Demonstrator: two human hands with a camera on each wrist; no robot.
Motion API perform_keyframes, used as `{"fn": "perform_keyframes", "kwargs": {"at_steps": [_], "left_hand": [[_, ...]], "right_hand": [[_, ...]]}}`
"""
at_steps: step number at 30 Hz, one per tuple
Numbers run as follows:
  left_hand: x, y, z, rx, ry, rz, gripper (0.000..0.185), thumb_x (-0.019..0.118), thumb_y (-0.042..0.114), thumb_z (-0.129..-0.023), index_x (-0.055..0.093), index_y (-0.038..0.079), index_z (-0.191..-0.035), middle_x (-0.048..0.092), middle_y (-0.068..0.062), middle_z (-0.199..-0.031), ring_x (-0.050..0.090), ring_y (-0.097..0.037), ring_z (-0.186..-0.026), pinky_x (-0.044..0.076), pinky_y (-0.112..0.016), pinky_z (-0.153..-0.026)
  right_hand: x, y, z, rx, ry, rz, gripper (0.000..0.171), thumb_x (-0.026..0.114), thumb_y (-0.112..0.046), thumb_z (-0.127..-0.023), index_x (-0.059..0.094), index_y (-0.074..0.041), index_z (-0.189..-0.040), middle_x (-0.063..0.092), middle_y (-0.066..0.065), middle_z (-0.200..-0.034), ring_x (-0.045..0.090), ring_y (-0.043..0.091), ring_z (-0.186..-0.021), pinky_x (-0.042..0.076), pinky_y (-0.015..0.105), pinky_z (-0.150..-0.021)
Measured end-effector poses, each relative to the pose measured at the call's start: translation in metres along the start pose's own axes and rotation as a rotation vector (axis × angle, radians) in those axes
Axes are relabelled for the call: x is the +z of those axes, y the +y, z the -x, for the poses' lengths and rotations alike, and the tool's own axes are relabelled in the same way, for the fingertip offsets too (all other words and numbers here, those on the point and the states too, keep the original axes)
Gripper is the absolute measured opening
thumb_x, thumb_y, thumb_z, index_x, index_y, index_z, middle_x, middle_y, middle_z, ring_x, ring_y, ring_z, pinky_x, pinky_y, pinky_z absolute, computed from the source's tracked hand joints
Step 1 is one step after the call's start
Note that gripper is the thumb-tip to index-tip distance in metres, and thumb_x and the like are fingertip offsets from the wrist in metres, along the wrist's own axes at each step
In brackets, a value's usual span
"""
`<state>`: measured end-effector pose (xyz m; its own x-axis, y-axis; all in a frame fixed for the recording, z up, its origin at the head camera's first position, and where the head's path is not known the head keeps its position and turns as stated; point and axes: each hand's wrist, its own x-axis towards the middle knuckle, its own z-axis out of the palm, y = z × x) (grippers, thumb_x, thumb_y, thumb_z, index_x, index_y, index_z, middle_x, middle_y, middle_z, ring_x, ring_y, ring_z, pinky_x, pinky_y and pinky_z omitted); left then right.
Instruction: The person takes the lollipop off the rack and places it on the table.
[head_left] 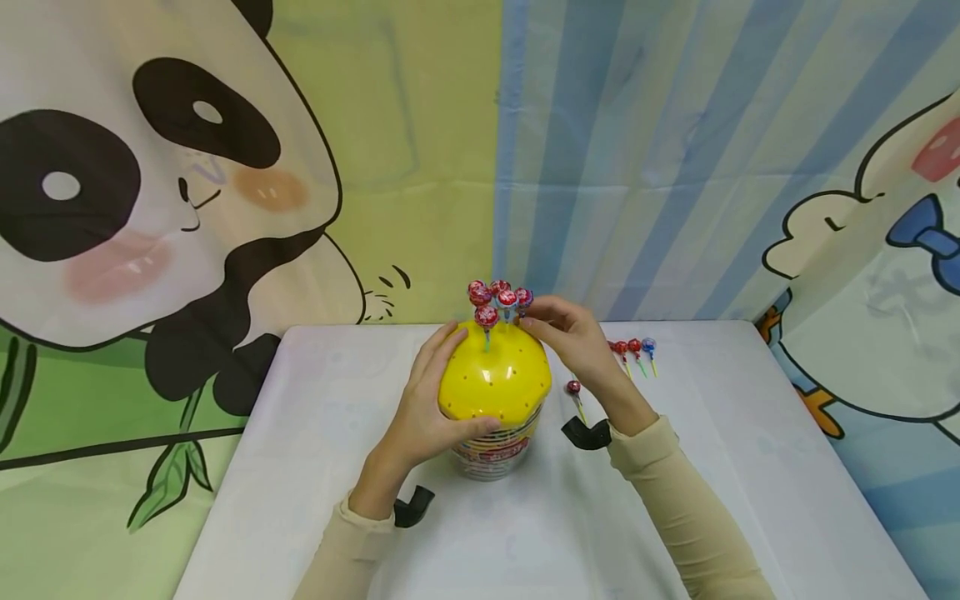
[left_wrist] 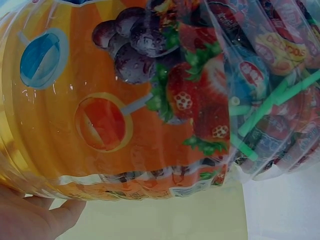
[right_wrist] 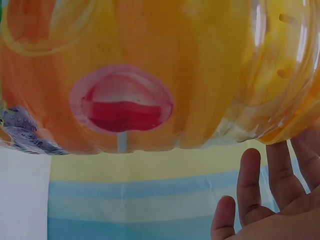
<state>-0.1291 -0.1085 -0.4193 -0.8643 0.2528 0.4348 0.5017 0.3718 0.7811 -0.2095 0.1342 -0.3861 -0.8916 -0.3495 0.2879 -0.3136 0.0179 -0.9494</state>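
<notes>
At the centre of the frame, your left hand (head_left: 422, 404) grasps the yellow lid (head_left: 491, 383), its fingers along the left edge and the thumb across the front, probably to keep the jar (head_left: 495, 457) steady. The lollipops (head_left: 486, 317) stand upright on the lid's top, seemingly supported by its holes. To their right, your right hand (head_left: 588, 358) has thumb and forefinger at the rightmost lollipop (head_left: 524, 295); whether they pinch its stick, you cannot tell. Farther right, loose lollipops (head_left: 635, 345) lie on the table (head_left: 720, 467), perhaps for easy reach.
</notes>
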Motion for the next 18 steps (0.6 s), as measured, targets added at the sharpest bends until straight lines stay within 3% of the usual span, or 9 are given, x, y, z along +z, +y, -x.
{"fn": "perform_keyframes", "kwargs": {"at_steps": [9,11,16,18], "left_hand": [[0.0002,0.0008,0.0001,0.003,0.003,0.001,0.106,0.089,0.05,-0.07,0.03,0.034,-0.157,0.017,0.01,-0.162,0.031,-0.02,-0.141,0.044,-0.051,-0.103],[0.0001,0.0004,0.0001,0.006,0.004,0.0,0.106,0.089,0.05,-0.07,0.03,0.034,-0.157,0.018,0.009,-0.162,0.031,-0.02,-0.141,0.044,-0.051,-0.103],[-0.0001,-0.0003,0.0006,0.007,0.006,-0.004,0.106,0.089,0.05,-0.07,0.03,0.034,-0.156,0.019,0.008,-0.162,0.031,-0.02,-0.141,0.044,-0.051,-0.103],[-0.0004,-0.0005,0.0006,0.007,0.007,-0.009,0.105,0.088,0.05,-0.07,0.03,0.034,-0.156,0.018,0.009,-0.162,0.031,-0.02,-0.141,0.044,-0.051,-0.103]], "right_hand": [[0.0029,-0.0016,-0.0021,-0.072,0.06,0.061,0.016,0.062,-0.011,-0.1,0.066,-0.002,-0.113,0.067,0.011,-0.105,0.062,0.026,-0.102,0.048,0.041,-0.096],[0.0034,-0.0018,-0.0021,-0.089,0.078,0.082,0.014,0.062,-0.01,-0.1,0.065,-0.002,-0.112,0.067,0.011,-0.104,0.061,0.031,-0.102,0.047,0.042,-0.096],[0.001,-0.0029,0.001,-0.091,0.123,0.02,0.018,0.061,-0.009,-0.101,0.061,0.005,-0.113,0.065,0.011,-0.107,0.06,0.036,-0.105,0.05,0.036,-0.094],[-0.0024,-0.0019,0.0024,-0.087,0.142,-0.001,0.021,0.062,-0.009,-0.1,0.06,0.007,-0.114,0.065,0.014,-0.109,0.061,0.032,-0.105,0.051,0.034,-0.092]]}}
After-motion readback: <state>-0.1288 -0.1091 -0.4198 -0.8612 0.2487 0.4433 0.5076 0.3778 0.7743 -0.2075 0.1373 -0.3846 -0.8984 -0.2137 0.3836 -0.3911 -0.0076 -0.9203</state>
